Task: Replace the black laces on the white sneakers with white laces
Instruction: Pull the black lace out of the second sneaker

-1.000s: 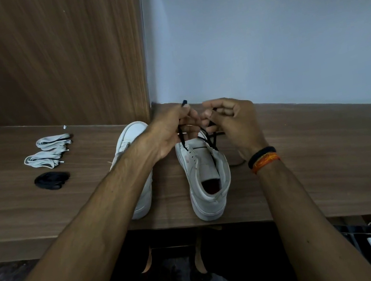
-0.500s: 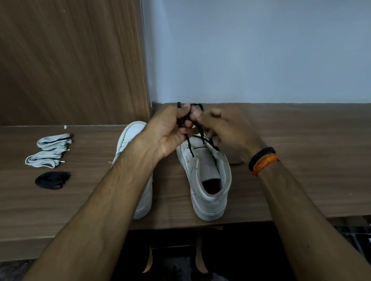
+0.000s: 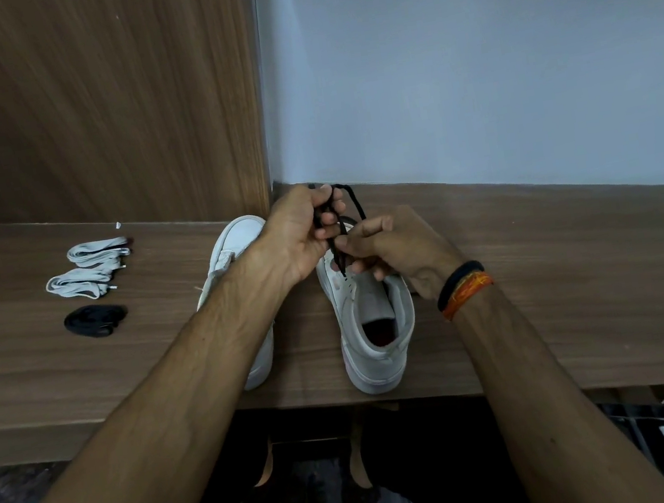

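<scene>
Right now both hands work over the right-hand white sneaker (image 3: 368, 311), which stands upright near the front edge of the wooden counter (image 3: 544, 283) with its heel toward the person and its opening showing a dark red lining. The left hand (image 3: 301, 234) has its fingers (image 3: 326, 213) curled closed around a bunch of the black lace (image 3: 350, 200), gathered just above the shoe's toe end; a loop of that lace arcs up and over to the far side of the fingers. Just beside and slightly nearer the person, the right hand (image 3: 399, 245) pinches the same lace between thumb and forefinger, the other fingers folded in, directly above the sneaker's eyelets. A strand of the lace runs down from the two hands into the upper eyelet area, so part of it remains threaded in the shoe. The two hands almost touch.

To the left of the left hand's fingers, partly covered by the left forearm, the second white sneaker (image 3: 239, 240) lies on the counter with no lace visible on it. Well to the left of both hands, two folded bundles of white laces (image 3: 99, 262) lie side by side, and a coiled black lace bundle (image 3: 95, 320) sits just nearer the counter's front edge. Black and orange bands (image 3: 462, 289) circle the right wrist.
</scene>
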